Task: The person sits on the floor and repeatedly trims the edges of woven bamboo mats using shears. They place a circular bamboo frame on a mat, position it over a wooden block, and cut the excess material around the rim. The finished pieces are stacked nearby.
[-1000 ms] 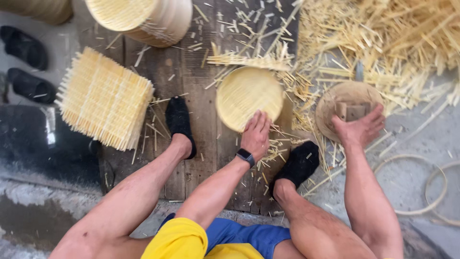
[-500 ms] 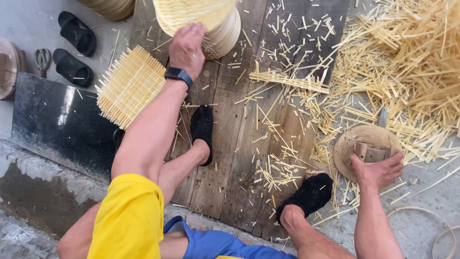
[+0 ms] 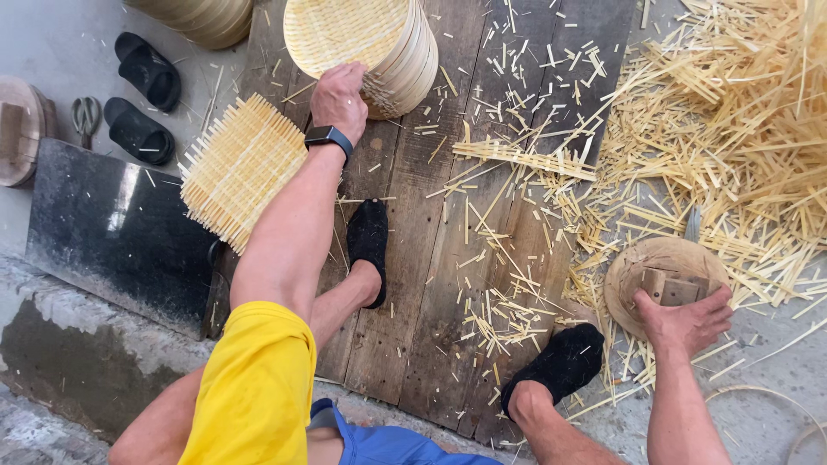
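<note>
Resting my left hand [image 3: 338, 96], fingers curled, on stack of woven discs [image 3: 366, 47] lying just ahead. My right hand [image 3: 685, 320] spreading open over round wooden block [image 3: 663, 274], far right.

Pale yellow woven discs [image 3: 362, 43] and square mat [image 3: 237, 168] lie on weathered brown planks [image 3: 431, 284]; black sandals [image 3: 142, 95], seemingly plain; yellow sleeve [image 3: 250, 387].

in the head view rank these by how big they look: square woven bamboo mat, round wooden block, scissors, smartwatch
Largest to smallest as they look:
1. square woven bamboo mat
2. round wooden block, partly under the right hand
3. scissors
4. smartwatch on the left hand's wrist; it is nearer the camera, yet looks smallest.
</note>
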